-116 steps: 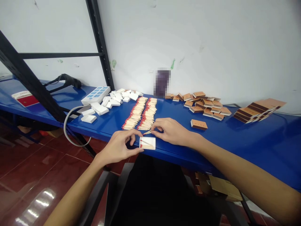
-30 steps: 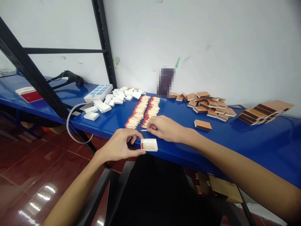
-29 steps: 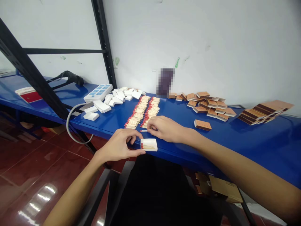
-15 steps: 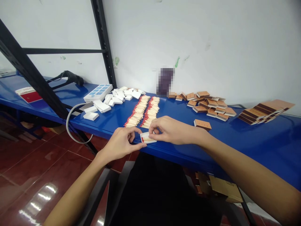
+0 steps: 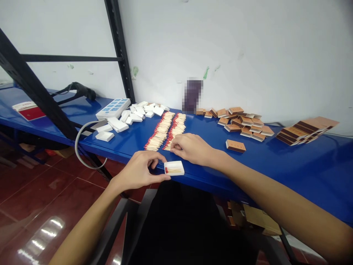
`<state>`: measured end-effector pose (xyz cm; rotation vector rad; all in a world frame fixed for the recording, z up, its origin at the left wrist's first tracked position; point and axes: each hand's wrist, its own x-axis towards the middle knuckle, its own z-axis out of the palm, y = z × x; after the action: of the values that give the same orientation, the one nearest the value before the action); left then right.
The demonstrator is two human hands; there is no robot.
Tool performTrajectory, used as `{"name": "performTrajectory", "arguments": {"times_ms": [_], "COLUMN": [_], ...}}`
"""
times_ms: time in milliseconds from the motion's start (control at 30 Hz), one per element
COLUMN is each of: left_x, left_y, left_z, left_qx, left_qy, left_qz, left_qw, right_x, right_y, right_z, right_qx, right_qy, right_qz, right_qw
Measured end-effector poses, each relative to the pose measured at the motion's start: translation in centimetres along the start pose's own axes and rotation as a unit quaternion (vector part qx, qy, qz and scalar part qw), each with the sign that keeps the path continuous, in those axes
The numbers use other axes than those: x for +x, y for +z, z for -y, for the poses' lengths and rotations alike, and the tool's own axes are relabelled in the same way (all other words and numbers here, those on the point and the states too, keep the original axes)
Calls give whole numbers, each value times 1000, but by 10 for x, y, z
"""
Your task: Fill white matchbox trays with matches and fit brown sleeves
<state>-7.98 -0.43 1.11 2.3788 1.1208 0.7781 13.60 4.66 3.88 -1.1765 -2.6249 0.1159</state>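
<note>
My left hand point(image 5: 140, 170) grips the left end of a small white matchbox tray point(image 5: 175, 164) between thumb and fingers, at the front edge of the blue table. Inside the tray lie a few red-tipped matches point(image 5: 174, 170), heads to the left. My right hand point(image 5: 193, 148) is at the near end of the right row of matches point(image 5: 177, 127), its fingers curled into a pinch; whatever is between the fingertips is hidden. Beside that row runs a left row of matches point(image 5: 161, 129), also with red heads to the left.
Several white trays point(image 5: 118, 124) are heaped at the back left beside a white-and-blue box point(image 5: 113, 108). Orange-brown matchbox sleeves point(image 5: 246, 121) pile up at the right, with one sleeve point(image 5: 235, 145) nearer me and a stack point(image 5: 306, 130) farther right. A black shelf post point(image 5: 41, 84) stands left.
My right hand has moved from inside the tray up to the near end of the right match row. The tray, still in my left hand, sits slightly lower in view, its matches now uncovered.
</note>
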Motion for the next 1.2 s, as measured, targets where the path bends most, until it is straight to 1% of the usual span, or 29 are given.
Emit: {"name": "performTrajectory", "arguments": {"times_ms": [167,433,533,633,733,900,1067,1133,1200], "left_x": [0,0,0,2,2,2,3,3,2], "left_y": [2,0,1,3,6,7,6,5,5], "left_z": [2,0,0,0,0,1,-2,-2,-3], "left_qx": [3,7,1,4,11,11,3,6,13], "left_qy": [3,3,-9,-24,-35,-39,-49,-49,-41], "left_qz": [-7,-6,-2,-18,-36,-36,-28,-29,-27], "left_qw": [1000,1000,1000,1000,999,998,998,998,999], "right_x": [-3,-11,-14,-17,-20,-23,-24,-23,-21], "right_y": [-3,-15,-23,-32,-37,-34,-30,-29,-27], "right_z": [3,1,-2,-2,1,4,5,6,6], "right_qx": [19,48,55,83,101,88,91,96,97], "right_qy": [0,1,-4,-9,-27,-46,-55,-60,-59], "right_qz": [18,84,69,46,52,57,100,92,55], "right_qw": [1000,995,996,995,993,993,989,989,992]}}
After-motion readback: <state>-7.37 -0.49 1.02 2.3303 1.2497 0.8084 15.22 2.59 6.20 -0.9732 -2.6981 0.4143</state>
